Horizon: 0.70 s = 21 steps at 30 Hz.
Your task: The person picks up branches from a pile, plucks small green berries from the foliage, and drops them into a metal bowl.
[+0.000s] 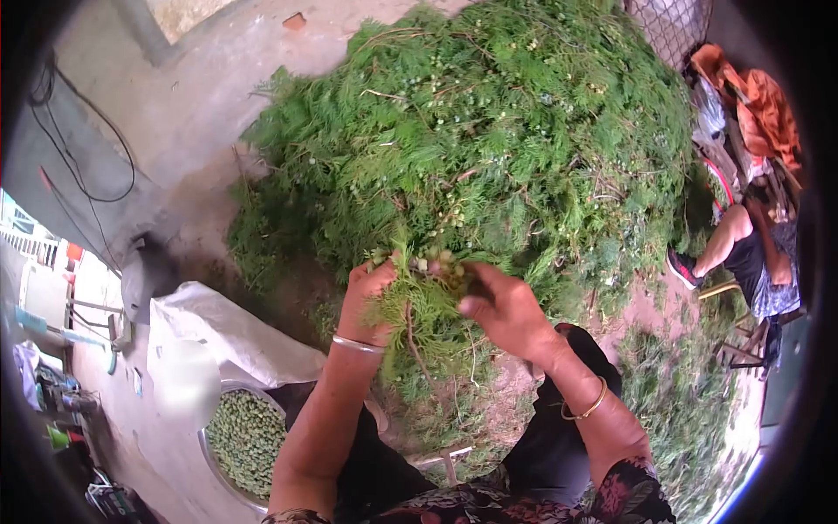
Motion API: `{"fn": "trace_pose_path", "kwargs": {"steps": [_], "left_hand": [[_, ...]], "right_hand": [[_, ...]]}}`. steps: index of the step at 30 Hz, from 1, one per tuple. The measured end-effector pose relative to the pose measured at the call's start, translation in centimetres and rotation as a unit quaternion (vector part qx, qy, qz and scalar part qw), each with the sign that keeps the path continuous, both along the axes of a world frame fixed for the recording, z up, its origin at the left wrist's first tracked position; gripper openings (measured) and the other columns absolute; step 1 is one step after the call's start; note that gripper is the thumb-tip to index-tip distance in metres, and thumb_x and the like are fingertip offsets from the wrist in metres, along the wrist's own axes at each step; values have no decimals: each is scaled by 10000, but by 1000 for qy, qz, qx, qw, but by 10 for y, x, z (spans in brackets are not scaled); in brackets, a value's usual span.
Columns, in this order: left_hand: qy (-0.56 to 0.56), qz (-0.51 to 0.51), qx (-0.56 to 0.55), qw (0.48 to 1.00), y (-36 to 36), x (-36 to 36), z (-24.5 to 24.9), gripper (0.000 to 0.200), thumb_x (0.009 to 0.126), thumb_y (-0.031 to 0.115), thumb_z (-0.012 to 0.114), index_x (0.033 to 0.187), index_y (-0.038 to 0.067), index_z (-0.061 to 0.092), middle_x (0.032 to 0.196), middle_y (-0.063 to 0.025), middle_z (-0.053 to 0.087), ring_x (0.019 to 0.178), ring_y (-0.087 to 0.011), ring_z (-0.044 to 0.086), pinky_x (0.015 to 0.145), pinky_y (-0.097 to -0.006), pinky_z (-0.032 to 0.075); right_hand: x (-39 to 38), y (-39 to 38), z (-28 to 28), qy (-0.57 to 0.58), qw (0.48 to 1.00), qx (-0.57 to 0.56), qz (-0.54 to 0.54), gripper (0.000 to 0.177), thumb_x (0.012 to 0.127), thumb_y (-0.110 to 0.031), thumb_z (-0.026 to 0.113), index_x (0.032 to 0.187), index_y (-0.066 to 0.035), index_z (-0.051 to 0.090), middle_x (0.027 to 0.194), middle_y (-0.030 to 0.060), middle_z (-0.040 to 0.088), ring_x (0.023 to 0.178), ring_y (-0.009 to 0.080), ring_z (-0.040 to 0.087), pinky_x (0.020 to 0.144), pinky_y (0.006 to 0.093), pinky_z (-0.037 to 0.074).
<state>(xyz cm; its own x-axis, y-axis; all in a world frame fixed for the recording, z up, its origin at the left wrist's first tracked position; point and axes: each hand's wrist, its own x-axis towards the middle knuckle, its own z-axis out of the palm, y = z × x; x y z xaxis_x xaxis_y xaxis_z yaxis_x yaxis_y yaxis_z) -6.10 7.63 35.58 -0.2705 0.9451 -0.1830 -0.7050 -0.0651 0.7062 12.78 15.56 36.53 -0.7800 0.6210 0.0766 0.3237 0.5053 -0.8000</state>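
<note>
A leafy green sprig with pale round cones hangs between my two hands. My left hand is wrapped round the sprig's leafy side, with a silver bangle at its wrist. On the other side, my right hand has its thumb and fingers at the cones, curled toward them; the fingertips are partly hidden. Just beyond my hands rises a large pile of green branches. At the lower left, a round metal basin holds many small green cones.
A white sack lies beside the basin. Another person sits at the right near an orange cloth. Loose greenery covers the ground at the lower right. Black cables hang at the left.
</note>
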Motion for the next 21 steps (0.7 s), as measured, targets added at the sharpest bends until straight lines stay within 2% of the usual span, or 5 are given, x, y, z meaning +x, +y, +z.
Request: {"fn": "trace_pose_path", "kwargs": {"steps": [3,10,13,15,21], "left_hand": [[-4,23,18,1000,3,0,0,205,898,102,558,1019,-58,603,953,-142,667,808,-206,667,718,-323,558],[146,45,67,986,11,5,-6,219,752,-61,667,957,-42,592,1090,-148,638,956,-167,596,869,-301,463],[391,31,71,917,11,5,-7,231,762,-56,659,982,-39,594,1083,-111,644,957,-163,601,852,-287,472],[344,34,36,938,8,8,0,229,747,-66,643,970,-36,602,1057,-123,649,971,-167,600,864,-291,469],[275,-17,-31,961,-2,-5,10,263,753,-67,603,1015,-50,591,971,-83,636,927,-161,604,822,-273,493]], "right_hand": [[-11,5,-1,110,897,-418,-92,461,921,-287,593,1155,100,505,924,131,632,842,181,630,716,321,531],[-34,12,0,87,895,-426,-96,497,813,-405,716,827,77,595,733,76,573,661,129,490,535,302,411],[-38,18,-11,103,899,-412,-103,311,829,-239,708,776,47,598,682,14,543,646,78,445,484,303,383],[-35,22,-16,122,918,-367,-93,127,838,-82,652,786,28,619,672,-38,547,644,42,420,506,269,379],[-37,10,-12,260,893,-346,-125,97,860,-102,664,871,-6,673,755,-46,625,675,26,452,624,218,405]]}}
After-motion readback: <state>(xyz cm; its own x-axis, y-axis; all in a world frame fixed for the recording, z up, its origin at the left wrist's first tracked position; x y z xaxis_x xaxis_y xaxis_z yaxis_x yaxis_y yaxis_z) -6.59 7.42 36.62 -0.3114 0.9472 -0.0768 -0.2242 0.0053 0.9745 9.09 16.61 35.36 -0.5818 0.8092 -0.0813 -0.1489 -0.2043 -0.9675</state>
